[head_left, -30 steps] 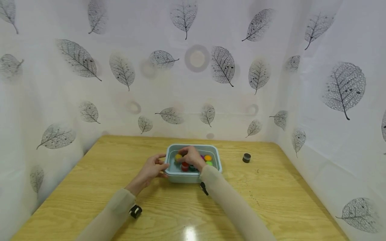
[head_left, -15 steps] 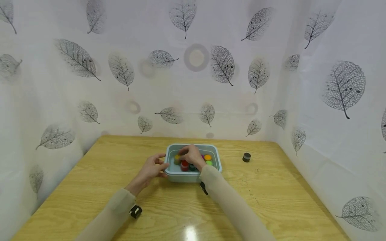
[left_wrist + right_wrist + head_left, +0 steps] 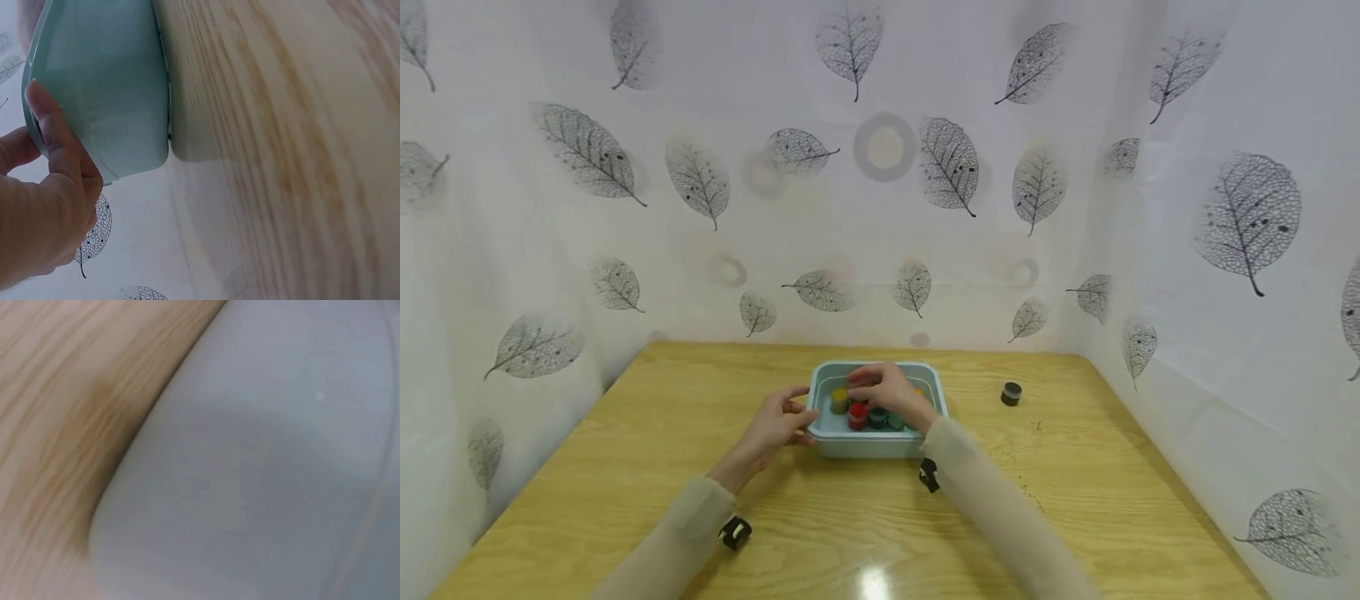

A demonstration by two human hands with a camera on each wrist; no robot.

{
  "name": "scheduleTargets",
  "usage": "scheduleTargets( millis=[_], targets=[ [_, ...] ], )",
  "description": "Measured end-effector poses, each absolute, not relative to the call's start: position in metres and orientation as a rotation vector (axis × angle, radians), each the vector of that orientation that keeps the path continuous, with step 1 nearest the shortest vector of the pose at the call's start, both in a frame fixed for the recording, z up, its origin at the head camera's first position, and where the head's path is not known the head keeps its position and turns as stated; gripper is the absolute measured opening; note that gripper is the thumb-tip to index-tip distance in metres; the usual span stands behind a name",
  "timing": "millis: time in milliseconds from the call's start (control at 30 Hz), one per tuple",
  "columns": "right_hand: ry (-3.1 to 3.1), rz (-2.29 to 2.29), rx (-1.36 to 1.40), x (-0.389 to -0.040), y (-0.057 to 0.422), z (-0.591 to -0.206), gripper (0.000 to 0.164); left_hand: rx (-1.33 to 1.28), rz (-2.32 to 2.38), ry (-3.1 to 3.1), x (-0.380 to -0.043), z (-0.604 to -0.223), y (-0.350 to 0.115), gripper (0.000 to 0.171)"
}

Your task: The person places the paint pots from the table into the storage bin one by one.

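A pale blue-green plastic box (image 3: 868, 448) stands on the wooden table, with several small paint pots inside. My left hand (image 3: 778, 423) grips its left end; in the left wrist view the fingers (image 3: 59, 134) lie along the outer wall while the thumb goes over the rim. Above the pots hovers my right hand (image 3: 891, 392), fingers loosely bent and pointing left. A yellow pot (image 3: 839, 401) stands just left of those fingertips. In front of it are a red pot (image 3: 857, 416) and a dark green pot (image 3: 877, 418). The right hand hides part of the box's contents.
A black-topped pot (image 3: 1011, 393) stands on the table (image 3: 760, 517) to the right of the box. Behind and at both sides hangs a white curtain (image 3: 865, 225) printed with leaves. The right wrist view is filled by the box wall (image 3: 250, 456) and some tabletop.
My right hand has let go of the yellow pot, which now stands at the left in the box, and has shifted slightly right. The left hand keeps its grip on the box.
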State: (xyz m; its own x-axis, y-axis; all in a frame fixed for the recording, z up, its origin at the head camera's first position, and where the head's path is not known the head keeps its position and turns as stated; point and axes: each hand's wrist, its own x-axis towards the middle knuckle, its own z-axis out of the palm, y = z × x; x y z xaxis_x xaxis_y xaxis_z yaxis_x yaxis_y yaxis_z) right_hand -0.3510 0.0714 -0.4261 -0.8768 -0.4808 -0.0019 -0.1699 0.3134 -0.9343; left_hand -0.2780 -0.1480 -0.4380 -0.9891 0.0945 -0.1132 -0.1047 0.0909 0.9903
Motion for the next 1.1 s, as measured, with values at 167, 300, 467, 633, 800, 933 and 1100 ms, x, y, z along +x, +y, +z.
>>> scheduleTargets(
  millis=[167, 300, 467, 633, 800, 933, 1100],
  targets=[
    [2.171, -1.653, -0.616, -0.348, 0.086, -0.421, 0.043, -0.022, 2.019, 2.205, -0.276, -0.439, -0.149, 0.058],
    [2.156, -1.702, -0.559, -0.345, 0.101, -0.413, 0.043, -0.028, 2.025, 2.201, -0.276, -0.439, -0.149, 0.058],
    [2.204, -1.707, -0.579, -0.345, 0.127, -0.41, 0.044, -0.028, 2.019, 2.2, -0.276, -0.439, -0.149, 0.058],
    [2.258, -1.748, -0.589, -0.345, 0.159, -0.409, 0.042, -0.036, 2.014, 2.203, -0.277, -0.438, -0.148, 0.057],
    [2.348, -1.762, -0.577, -0.346, 0.189, -0.415, 0.042, -0.041, 2.006, 2.206, -0.278, -0.437, -0.148, 0.057],
    [2.461, -1.797, -0.476, -0.35, 0.212, -0.424, 0.047, -0.032, 2.013, 2.208, -0.277, -0.438, -0.149, 0.058],
    [2.58, -1.824, -0.187, -0.354, 0.241, -0.433, 0.046, -0.029, 2.012, 2.217, -0.279, -0.44, -0.149, 0.058]
  ],
)
